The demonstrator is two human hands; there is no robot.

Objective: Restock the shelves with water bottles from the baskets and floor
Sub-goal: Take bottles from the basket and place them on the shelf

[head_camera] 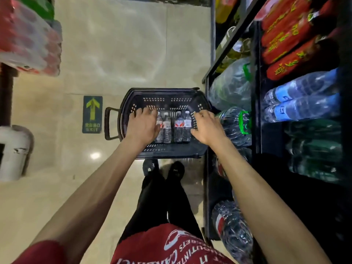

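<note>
Four water bottles (178,128) in basket (162,101), between left hand (142,125) and right hand (207,128), both hands open-fingered, empty

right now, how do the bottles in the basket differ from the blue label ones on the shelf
The basket bottles carry red-and-white labels; the shelf bottles carry blue ones. The basket bottles sit in the black basket on the floor, the shelf bottles on the shelf. Both are clear plastic.

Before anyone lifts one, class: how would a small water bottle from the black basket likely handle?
The water bottles look full, so they are probably heavy for their size. Their clear thin plastic may dent under a squeeze. They sit side by side in the basket; being round, one laid loose would likely roll.
</note>
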